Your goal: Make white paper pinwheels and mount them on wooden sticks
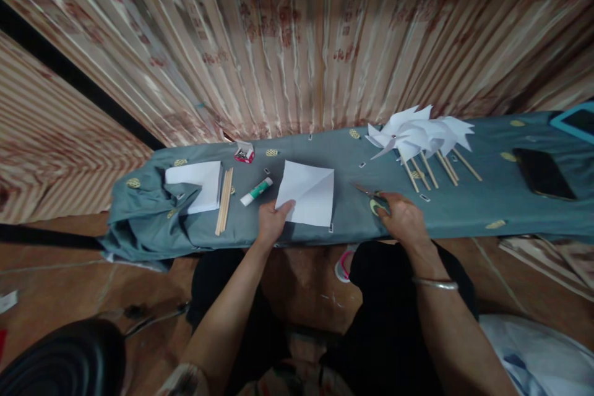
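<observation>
My left hand (pixel 273 223) pinches the lower left corner of a square sheet of white paper (pixel 307 193), thumb on top. A diagonal crease crosses the sheet. To its right, my right hand (pixel 403 215) is closed on the handles of a pair of scissors (pixel 374 197), whose blades point left toward the paper without touching it. A glue stick (pixel 257 191) lies just left of the paper. Further left are several wooden sticks (pixel 224 201) side by side and a stack of white paper (pixel 207 185), partly covered by a fold of cloth.
Several white paper pinwheels (pixel 417 133) on sticks lie at the back right. A small red box (pixel 244 152) sits at the back left. A dark phone (pixel 544 173) and a blue-edged device (pixel 578 120) are at the right. Grey-green cloth (pixel 320 238) covers the narrow table before a curtain (pixel 297 43).
</observation>
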{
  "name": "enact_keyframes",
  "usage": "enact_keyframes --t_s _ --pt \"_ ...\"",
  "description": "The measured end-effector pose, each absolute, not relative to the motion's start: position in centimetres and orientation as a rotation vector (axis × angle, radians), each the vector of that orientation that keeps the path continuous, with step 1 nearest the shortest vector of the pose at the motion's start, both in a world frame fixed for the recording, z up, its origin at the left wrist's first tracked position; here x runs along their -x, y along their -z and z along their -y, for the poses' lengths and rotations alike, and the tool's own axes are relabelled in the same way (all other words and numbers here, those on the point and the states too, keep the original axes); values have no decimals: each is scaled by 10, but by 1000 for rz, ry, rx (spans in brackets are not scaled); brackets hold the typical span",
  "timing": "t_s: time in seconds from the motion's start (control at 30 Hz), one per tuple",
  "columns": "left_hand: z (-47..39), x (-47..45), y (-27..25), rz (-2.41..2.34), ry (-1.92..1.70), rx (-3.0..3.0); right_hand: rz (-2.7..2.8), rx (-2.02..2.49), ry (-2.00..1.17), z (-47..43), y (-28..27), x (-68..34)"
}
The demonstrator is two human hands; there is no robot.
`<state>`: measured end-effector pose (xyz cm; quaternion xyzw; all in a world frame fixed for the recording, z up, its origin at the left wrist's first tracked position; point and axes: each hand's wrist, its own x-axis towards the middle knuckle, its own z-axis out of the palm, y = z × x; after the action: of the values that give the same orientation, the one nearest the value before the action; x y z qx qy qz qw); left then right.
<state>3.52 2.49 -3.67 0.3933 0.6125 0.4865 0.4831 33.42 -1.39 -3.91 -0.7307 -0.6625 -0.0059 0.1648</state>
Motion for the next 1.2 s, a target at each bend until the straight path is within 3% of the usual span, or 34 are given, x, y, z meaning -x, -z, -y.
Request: enact_keyframes --t_s 0.2,0.33,0.5,0.8,1.2 --pt "-24 -31 43 -1501 -1178 -967 1924 2203 -45 17 31 -333" --pt "-27 -29 41 -1463 -1203 -946 1603 2078 -542 13 29 -329" --pt "-37 -31 41 -1404 -1280 -921 1062 1615 -1257 12 21 -317" --pt "-47 -34 59 -1376 -1341 -896 1095 1465 -1760 37 8 -307" --pt "-47 -32 60 -1356 -1313 -945 1336 1357 -1927 42 12 -302"
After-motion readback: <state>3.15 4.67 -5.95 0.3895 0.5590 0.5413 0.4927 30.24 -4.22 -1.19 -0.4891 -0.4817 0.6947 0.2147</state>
